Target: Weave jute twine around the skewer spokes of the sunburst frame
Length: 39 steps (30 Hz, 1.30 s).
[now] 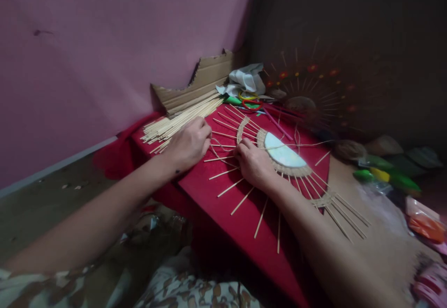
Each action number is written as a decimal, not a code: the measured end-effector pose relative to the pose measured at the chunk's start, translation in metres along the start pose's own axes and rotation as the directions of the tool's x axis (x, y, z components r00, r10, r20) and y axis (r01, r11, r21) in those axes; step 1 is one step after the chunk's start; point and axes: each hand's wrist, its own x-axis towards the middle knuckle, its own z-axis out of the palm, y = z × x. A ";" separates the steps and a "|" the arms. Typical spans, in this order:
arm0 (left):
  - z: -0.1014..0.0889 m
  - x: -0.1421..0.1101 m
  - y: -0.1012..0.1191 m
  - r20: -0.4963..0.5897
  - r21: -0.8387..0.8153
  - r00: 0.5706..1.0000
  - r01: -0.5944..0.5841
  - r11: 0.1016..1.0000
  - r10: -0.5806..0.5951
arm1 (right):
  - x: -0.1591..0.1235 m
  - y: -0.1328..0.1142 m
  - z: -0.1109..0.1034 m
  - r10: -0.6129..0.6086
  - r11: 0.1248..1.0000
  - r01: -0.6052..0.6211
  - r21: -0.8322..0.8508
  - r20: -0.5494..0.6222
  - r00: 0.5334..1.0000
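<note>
A half-round piece with a pale, mirror-like centre lies on the red cloth. Thin wooden sticks fan out from its twine-wrapped rim. An outer band of woven twine crosses some of the sticks on the far side, and another stretch crosses those at the right. My left hand is closed at the stick tips, pinching loose jute twine. My right hand bends over the sticks at the band's end, its fingers pressed together on the twine; their tips are partly hidden.
A bundle of loose sticks lies behind my left hand, before torn cardboard. Scissors with red and yellow handles and a crumpled pale cloth or bag sit at the back. A twine ball and coloured packets are at right.
</note>
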 end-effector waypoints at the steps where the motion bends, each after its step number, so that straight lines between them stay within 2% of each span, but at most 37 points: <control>1: 0.000 0.010 0.001 0.051 0.025 0.998 -0.028 0.999 0.027 | 0.000 0.002 0.001 0.002 0.999 -0.001 0.054 -0.021 1.000; 3: 0.003 0.031 0.003 0.133 0.029 0.990 -0.056 0.998 0.052 | 0.000 0.005 0.001 -0.002 0.984 0.014 0.179 -0.069 0.998; 6: 0.007 0.056 0.010 0.187 -0.027 0.982 0.019 0.999 -0.013 | -0.001 0.008 0.001 -0.039 0.943 0.083 0.324 -0.139 0.989; 10: 0.012 0.077 0.019 0.195 -0.091 0.975 0.128 0.988 -0.108 | -0.003 0.010 0.002 -0.060 0.933 0.121 0.340 -0.186 0.981; 14: 0.021 0.093 0.016 0.180 -0.140 0.963 0.226 0.964 -0.200 | -0.004 0.009 0.003 -0.051 0.927 0.125 0.354 -0.211 0.976; 19: 0.034 0.105 0.004 0.125 -0.198 0.962 0.263 0.944 -0.242 | -0.004 0.007 0.000 -0.036 0.931 0.104 0.350 -0.196 0.980; 25: 0.038 0.104 0.011 0.106 -0.305 0.977 0.210 0.929 -0.186 | -0.003 0.006 0.000 -0.040 0.925 0.107 0.366 -0.186 0.982; 30: 0.034 0.114 0.020 0.244 -0.530 0.951 0.294 0.795 -0.188 | -0.003 0.006 -0.002 -0.071 0.926 0.123 0.357 -0.157 0.985; 35: 0.036 0.114 0.026 0.301 -0.726 0.926 0.379 0.574 -0.230 | 0.000 0.003 -0.008 -0.125 0.961 0.142 0.236 -0.084 0.989; 36: 0.037 0.112 0.026 0.298 -0.740 0.924 0.381 0.553 -0.238 | 0.001 0.002 -0.009 -0.134 0.971 0.145 0.190 -0.070 0.988; 39: 0.040 0.109 0.028 0.288 -0.718 0.926 0.378 0.585 -0.245 | 0.004 0.000 -0.010 -0.112 0.991 0.113 0.075 -0.021 0.994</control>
